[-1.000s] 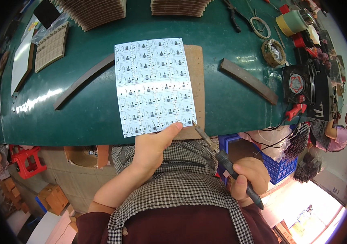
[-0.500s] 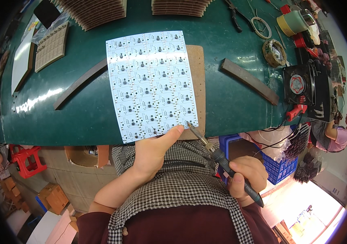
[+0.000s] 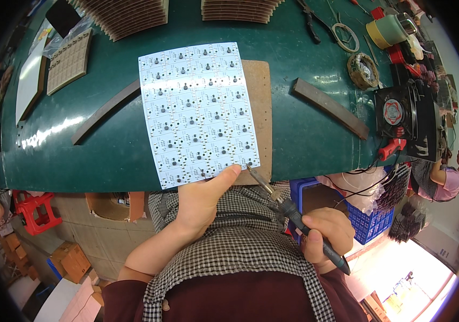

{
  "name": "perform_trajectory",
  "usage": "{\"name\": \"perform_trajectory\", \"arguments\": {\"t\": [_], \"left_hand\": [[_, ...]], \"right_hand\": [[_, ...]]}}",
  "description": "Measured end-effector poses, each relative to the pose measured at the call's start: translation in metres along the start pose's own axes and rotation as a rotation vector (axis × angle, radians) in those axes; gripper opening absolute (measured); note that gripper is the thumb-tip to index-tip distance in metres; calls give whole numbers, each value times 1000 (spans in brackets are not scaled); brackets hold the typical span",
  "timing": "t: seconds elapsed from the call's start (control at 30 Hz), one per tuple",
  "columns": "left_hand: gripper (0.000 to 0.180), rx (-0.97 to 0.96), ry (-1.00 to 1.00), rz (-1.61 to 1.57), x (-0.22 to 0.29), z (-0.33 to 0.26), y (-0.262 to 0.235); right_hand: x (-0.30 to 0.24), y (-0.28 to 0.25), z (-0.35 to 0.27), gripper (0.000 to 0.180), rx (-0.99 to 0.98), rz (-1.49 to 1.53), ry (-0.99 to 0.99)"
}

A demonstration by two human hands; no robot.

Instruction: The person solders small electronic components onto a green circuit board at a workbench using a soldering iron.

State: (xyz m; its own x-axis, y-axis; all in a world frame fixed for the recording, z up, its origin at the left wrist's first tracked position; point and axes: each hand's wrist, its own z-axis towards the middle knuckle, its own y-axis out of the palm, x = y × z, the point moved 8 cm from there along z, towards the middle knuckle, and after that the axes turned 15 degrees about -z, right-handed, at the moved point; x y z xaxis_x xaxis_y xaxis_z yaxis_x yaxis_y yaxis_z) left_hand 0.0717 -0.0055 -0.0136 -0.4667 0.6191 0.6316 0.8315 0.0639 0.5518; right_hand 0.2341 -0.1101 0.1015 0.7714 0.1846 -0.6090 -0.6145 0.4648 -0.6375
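White and stiff-looking, a circuit panel [image 3: 194,123] with rows of small dark round components is held above a brown board [image 3: 260,107] near the front edge of the green bench [image 3: 310,53]; the left hand [image 3: 200,201] grips the panel's near edge, thumb on top and the other fingers hidden beneath; the right hand [image 3: 331,231] has its fingers closed around the dark handle of a soldering iron [image 3: 288,208], whose tip lies at the panel's near right corner, just beside the left thumb, though whether it touches cannot be told; to either side of the board a dark bar lies slantwise, the left bar [image 3: 106,114] reaching to the panel's edge in view and the right bar [image 3: 330,109] well apart from it; farther right stand a black fan [image 3: 393,112], a roll of tape [image 3: 362,70] and a green-and-yellow bottle [image 3: 388,31]; pliers [image 3: 310,21] lie toward the far side; two slatted stacks, a left stack [image 3: 127,19] and a right stack [image 3: 240,9], stand at the far edge; below the bench are a blue crate [image 3: 369,222] at right and a red stool [image 3: 36,212] at left.
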Motion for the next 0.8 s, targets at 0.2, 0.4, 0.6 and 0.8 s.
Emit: {"name": "perform_trajectory", "arguments": {"t": [0.2,0.4,0.6,0.8], "left_hand": [[34,11,-2,9,1,1,-1],[32,-8,40,-42,11,2,-7],[24,-283,-270,-430,10,2,2],[22,-769,-409,-935,20,-4,18]], "right_hand": [[-5,1,1,15,-20,-29,-47],[-1,-24,-27,33,484,-18,-105],[7,-20,-17,40,335,-143,-32],[8,-23,-17,39,345,-77,-14]]}}
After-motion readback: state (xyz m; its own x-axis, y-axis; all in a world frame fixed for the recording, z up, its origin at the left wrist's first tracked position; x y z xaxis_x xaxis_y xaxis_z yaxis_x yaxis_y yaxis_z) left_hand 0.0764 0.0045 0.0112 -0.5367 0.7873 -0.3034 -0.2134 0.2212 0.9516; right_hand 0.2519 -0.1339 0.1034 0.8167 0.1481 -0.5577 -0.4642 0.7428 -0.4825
